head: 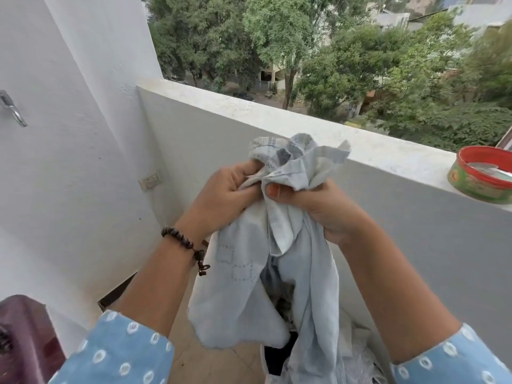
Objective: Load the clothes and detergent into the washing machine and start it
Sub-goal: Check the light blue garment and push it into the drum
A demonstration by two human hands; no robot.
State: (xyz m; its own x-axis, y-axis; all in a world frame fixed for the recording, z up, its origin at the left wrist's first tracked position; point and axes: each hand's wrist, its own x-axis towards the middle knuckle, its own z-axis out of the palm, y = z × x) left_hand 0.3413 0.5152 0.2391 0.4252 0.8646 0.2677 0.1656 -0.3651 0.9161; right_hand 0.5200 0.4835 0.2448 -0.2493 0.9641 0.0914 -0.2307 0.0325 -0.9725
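Both hands hold one pale blue-grey garment at chest height, bunched at its top. Left hand has its fingers curled into the gathered cloth, and right hand pinches the same bunch from the other side, thumb pressed on the fabric; the two grips nearly touch. From the grip the garment hangs straight down in loose folds.

Largest thing around the grip is the white balcony parapet, running behind and beyond both hands, with trees and buildings past it. To the left of the grip stands a white wall carrying one metal tap and one socket plate. Below the grip, under the hanging cloth, lies a heap of other laundry, light and dark pieces mixed; how many pieces I cannot tell. Far below and left of the grip sits one maroon plastic object, partly cut off by the frame edge; whether it belongs to the washing machine is unclear. Right of the grip, on the parapet ledge, rests one round red-and-green tin, open, with pale contents, possibly the detergent. One dark beaded bracelet circles the left wrist.

Judging by this, the task looks early: a garment is in hand and not yet loaded, more clothes wait below, and detergent and starting appear still to come.
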